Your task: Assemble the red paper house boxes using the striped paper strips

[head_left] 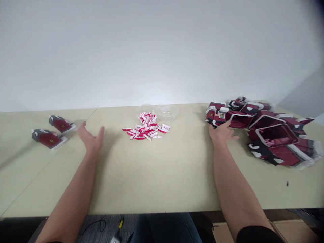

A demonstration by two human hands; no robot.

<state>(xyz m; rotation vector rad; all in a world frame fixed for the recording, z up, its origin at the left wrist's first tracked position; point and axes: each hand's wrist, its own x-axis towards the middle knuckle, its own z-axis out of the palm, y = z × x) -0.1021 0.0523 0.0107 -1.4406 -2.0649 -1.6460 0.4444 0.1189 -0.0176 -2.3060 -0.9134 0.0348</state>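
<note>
My left hand (91, 137) is held over the left part of the table, thumb and fingers spread, with nothing in it. Just beyond its fingers lie two dark red house-shaped pieces, a nearer one (50, 140) and a farther one (62, 124), with black-and-white roofs and white bases. My right hand (221, 133) reaches to the near side of another dark red house-shaped piece (216, 114) with yellow windows. Its fingers are apart and close against this piece; whether they touch it is hard to see.
Hollow dark red house-shaped pieces (275, 135) are heaped at the right. Red-and-white striped small pieces (145, 130) lie piled at the middle, beside a clear plastic bowl (168, 113). A wall (162, 50) rises behind the table (162, 182). A tiny dark bit (287, 184) lies at right.
</note>
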